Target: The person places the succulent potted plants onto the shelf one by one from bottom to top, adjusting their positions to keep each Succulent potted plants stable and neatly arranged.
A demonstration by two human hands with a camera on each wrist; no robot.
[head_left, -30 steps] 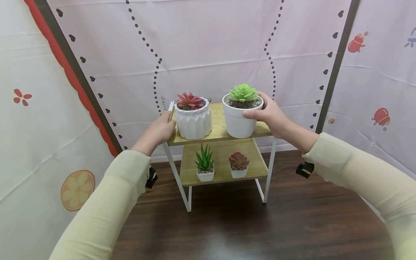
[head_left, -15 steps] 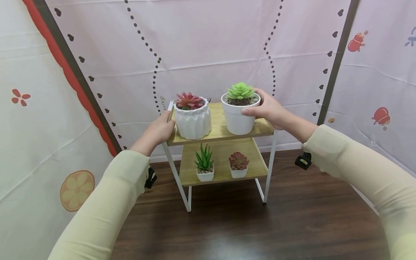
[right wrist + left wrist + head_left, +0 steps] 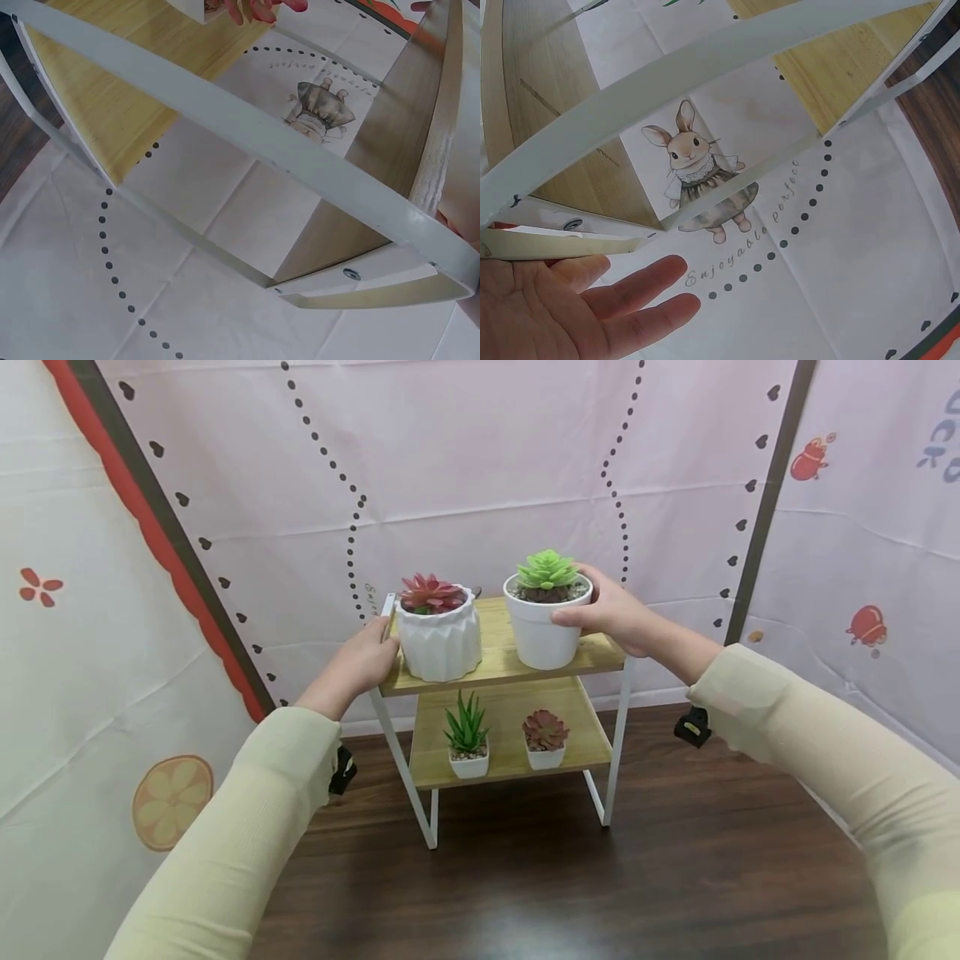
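My right hand [image 3: 618,620] grips a white flowerpot [image 3: 542,635] holding a bright green succulent [image 3: 547,570], thumb on the near side. The pot is over the right part of the top shelf [image 3: 495,627]; whether its base touches the wood, I cannot tell. My left hand [image 3: 362,662] rests at the shelf's left edge, next to a ribbed white pot [image 3: 441,643] with a red succulent [image 3: 431,593]. In the left wrist view, several of the left fingers [image 3: 641,289] stretch out loosely beside the white frame [image 3: 667,71]. The right hand is mostly hidden in the right wrist view.
On the lower shelf [image 3: 510,760] stand two small white pots, one with a spiky green plant [image 3: 467,727], one with a reddish-brown succulent [image 3: 546,731]. A printed cloth [image 3: 480,452] hangs behind. Dark wooden floor [image 3: 517,868] lies below.
The pot with the green succulent has moved slightly back with my right hand, its base rising in view from across the shelf's front edge. My left hand keeps its place at the shelf.
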